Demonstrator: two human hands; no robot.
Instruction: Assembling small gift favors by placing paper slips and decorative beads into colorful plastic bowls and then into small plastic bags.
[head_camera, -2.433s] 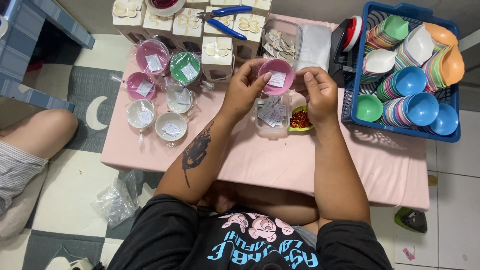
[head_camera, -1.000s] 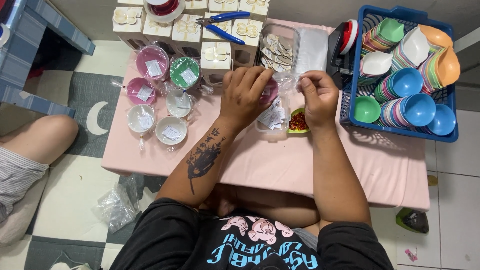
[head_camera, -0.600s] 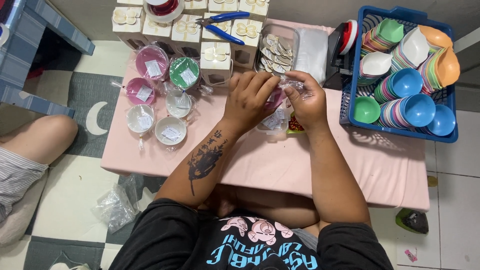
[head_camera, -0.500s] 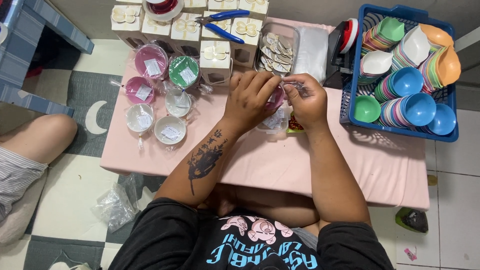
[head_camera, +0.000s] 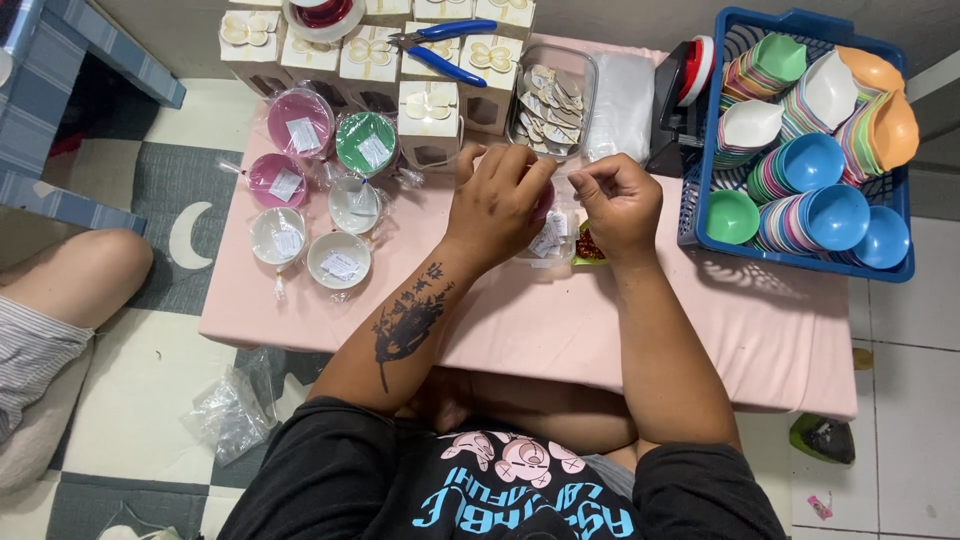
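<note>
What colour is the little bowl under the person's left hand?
Pink; the small bowl peeks out beneath the left hand, seen from the head view.

Pink table (head_camera: 760, 340); wrapped bowls (head_camera: 310, 200); blue basket (head_camera: 800, 260); boxes (head_camera: 430, 110), perhaps cardboard.

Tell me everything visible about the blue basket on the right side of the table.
The blue basket looks like plastic, rectangular, with slotted walls. It sits on the right end of the pink table, slightly turned. Inside stand rows of stacked small bowls in green, blue, white, orange and pink. Neither hand touches it; a dark object with a red-and-white roll leans at its left wall.
</note>
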